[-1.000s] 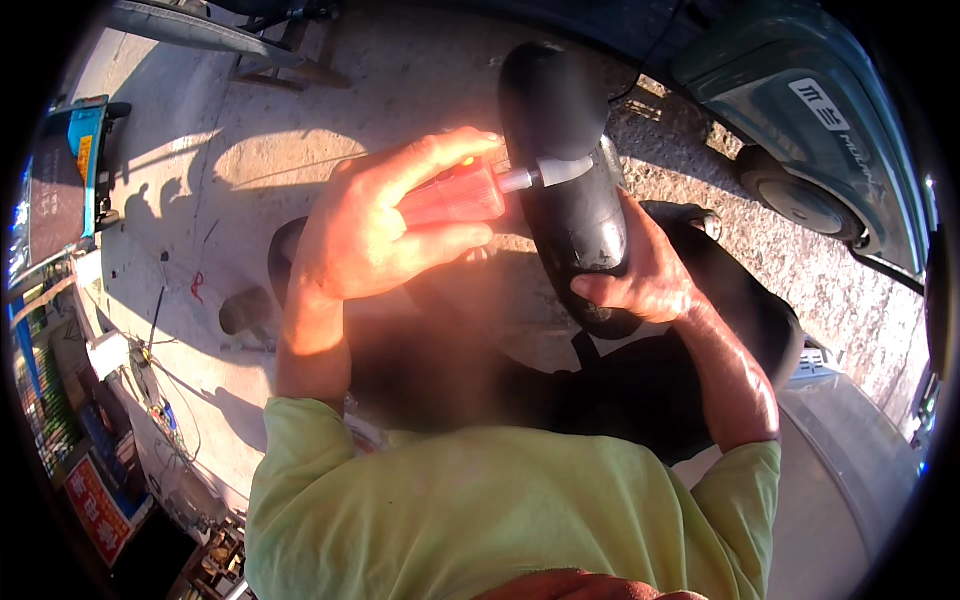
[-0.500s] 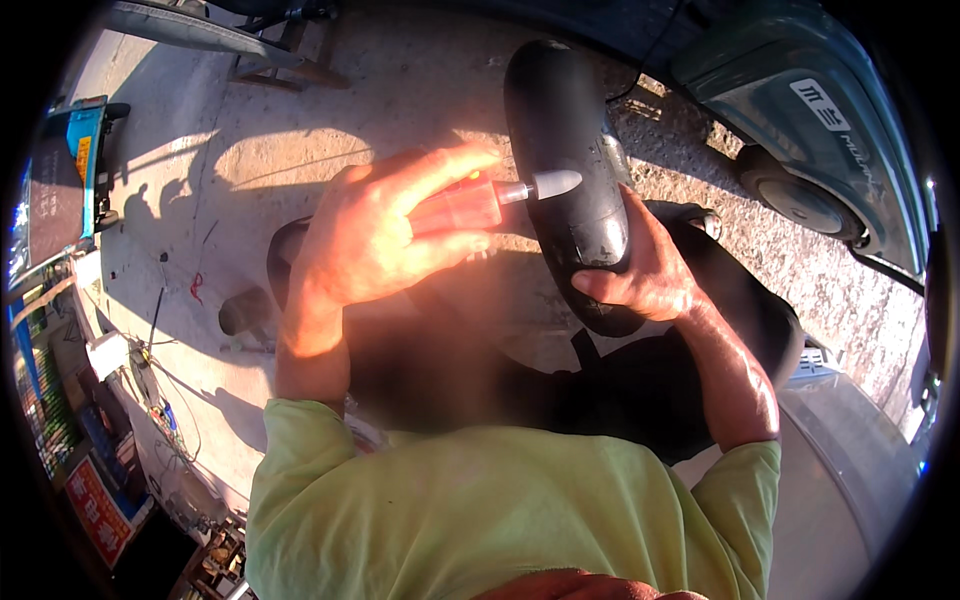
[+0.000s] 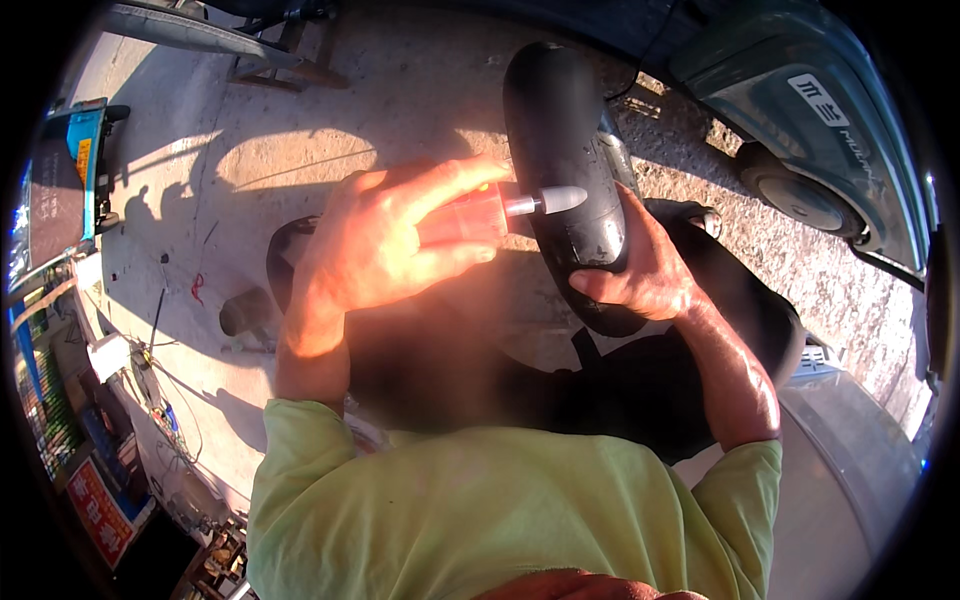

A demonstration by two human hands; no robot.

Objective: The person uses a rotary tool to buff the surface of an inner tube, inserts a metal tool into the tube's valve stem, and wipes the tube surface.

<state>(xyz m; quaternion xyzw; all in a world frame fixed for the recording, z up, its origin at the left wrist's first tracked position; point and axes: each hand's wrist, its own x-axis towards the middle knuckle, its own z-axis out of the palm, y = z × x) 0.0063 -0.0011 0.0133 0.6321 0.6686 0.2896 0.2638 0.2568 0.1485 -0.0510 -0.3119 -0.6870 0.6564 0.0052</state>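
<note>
A red hand-held power tool [image 3: 465, 217] sits in my left hand [image 3: 365, 240], whose fingers wrap around its body. From its front sticks a metal shaft with a grey, bullet-shaped tip [image 3: 565, 199], which lies against or just over the surface of a black inflated inner tube [image 3: 550, 110]. Around the near end of that tube my right hand [image 3: 650, 270] is closed, thumb on the near side and fingers hidden behind it. Light scuffs and shiny patches show on the rubber near the tip. The tube stands above my dark-clothed legs.
A dark green vehicle body with a small wheel [image 3: 800, 195] stands at the right. At the left are a blue cart [image 3: 92, 150] and tools with cables [image 3: 155, 400] on the ground. A metal stand [image 3: 290, 65] is at the far left, and a grey box [image 3: 830, 440] at the near right.
My left hand has shifted the power tool slightly to the right and down, its tip sliding a little along the inner tube. My right hand looks unmoved.
</note>
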